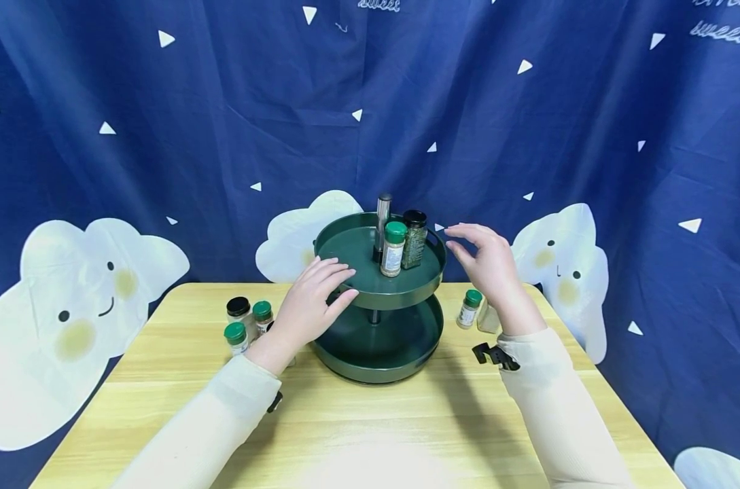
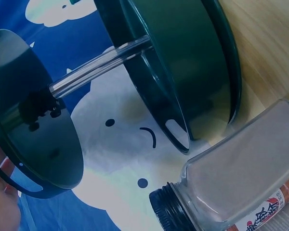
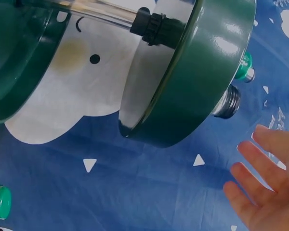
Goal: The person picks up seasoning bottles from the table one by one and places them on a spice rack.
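A dark green two-tier round rack [image 1: 376,373] stands on the table. My left hand [image 1: 308,302] is at the left rim of its upper tray [image 1: 400,299], fingers extended over the edge near the handle slot. On that tray, beside the metal post [image 1: 383,221], stand a green-capped spice jar [image 1: 392,261] and a black-capped jar of dried green flakes [image 1: 414,244]. My right hand [image 1: 486,261] hovers just off the tray's right rim, fingers spread and holding nothing; the right wrist view shows the hand [image 3: 269,178] apart from the rack.
Left of the rack, several jars stand partly behind my left wrist, including a black-capped jar [image 1: 239,309] and a green-capped one [image 1: 236,336]. On the right are another green-capped jar [image 1: 468,312] and a partly hidden jar [image 1: 488,319]. A blue curtain [image 1: 223,136] hangs behind the table.
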`<state>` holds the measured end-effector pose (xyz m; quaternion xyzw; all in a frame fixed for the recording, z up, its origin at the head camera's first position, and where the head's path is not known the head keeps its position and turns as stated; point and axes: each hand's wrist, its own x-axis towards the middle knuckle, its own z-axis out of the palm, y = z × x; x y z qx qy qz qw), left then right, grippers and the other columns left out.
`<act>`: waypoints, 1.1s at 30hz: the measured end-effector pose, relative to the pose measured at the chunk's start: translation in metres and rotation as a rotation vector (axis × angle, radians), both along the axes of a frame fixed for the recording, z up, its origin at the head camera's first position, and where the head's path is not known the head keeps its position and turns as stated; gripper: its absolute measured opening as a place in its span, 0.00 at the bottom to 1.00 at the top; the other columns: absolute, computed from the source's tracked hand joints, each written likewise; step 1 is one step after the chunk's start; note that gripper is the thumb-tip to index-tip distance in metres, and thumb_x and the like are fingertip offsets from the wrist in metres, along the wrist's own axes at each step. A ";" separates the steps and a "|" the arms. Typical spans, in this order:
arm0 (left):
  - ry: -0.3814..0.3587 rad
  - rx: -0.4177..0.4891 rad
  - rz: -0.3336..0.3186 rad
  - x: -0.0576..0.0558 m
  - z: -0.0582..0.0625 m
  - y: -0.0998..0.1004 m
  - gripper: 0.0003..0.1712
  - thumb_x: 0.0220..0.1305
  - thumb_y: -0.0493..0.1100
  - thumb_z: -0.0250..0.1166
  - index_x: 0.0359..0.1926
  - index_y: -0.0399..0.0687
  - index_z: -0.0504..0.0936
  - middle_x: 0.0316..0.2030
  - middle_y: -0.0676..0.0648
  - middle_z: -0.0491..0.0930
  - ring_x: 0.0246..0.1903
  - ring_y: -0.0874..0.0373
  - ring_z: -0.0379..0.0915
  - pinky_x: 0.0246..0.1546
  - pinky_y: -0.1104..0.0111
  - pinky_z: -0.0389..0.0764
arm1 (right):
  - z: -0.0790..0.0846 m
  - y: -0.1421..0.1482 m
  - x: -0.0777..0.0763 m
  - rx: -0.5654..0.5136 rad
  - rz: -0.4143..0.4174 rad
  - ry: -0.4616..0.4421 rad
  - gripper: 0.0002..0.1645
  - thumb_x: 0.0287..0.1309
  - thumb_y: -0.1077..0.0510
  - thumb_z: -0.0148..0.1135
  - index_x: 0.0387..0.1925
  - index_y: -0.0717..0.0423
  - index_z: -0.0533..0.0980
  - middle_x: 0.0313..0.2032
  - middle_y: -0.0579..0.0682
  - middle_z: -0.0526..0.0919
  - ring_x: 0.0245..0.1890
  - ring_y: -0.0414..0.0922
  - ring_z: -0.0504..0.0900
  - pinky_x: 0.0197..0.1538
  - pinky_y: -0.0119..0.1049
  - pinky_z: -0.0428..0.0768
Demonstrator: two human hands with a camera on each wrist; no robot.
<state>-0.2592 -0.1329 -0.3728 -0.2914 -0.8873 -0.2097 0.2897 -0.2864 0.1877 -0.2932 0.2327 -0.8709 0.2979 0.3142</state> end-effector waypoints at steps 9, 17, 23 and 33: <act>-0.005 -0.004 -0.003 0.000 0.001 -0.001 0.26 0.73 0.59 0.58 0.62 0.49 0.80 0.61 0.47 0.78 0.69 0.50 0.64 0.75 0.55 0.52 | -0.006 0.012 0.000 0.015 -0.027 -0.017 0.14 0.62 0.64 0.68 0.49 0.59 0.84 0.53 0.61 0.84 0.59 0.58 0.77 0.64 0.58 0.72; -0.016 -0.006 0.003 0.001 0.001 -0.001 0.26 0.73 0.58 0.58 0.62 0.49 0.80 0.61 0.47 0.78 0.69 0.50 0.64 0.75 0.55 0.53 | -0.014 0.022 0.001 0.020 -0.059 -0.069 0.14 0.63 0.63 0.67 0.50 0.59 0.84 0.54 0.62 0.82 0.59 0.60 0.76 0.65 0.58 0.70; -0.008 -0.005 -0.001 0.000 0.000 -0.001 0.26 0.73 0.58 0.58 0.62 0.49 0.80 0.61 0.47 0.78 0.69 0.50 0.64 0.75 0.53 0.54 | -0.020 0.029 0.002 0.019 -0.074 -0.073 0.13 0.64 0.62 0.66 0.50 0.60 0.84 0.53 0.62 0.83 0.59 0.61 0.76 0.64 0.60 0.71; -0.012 -0.005 0.004 0.001 0.000 0.000 0.26 0.73 0.58 0.58 0.62 0.49 0.81 0.61 0.47 0.78 0.69 0.50 0.64 0.75 0.55 0.53 | -0.029 0.039 0.000 0.019 -0.092 -0.094 0.14 0.64 0.63 0.66 0.50 0.60 0.83 0.52 0.62 0.83 0.56 0.61 0.78 0.60 0.60 0.74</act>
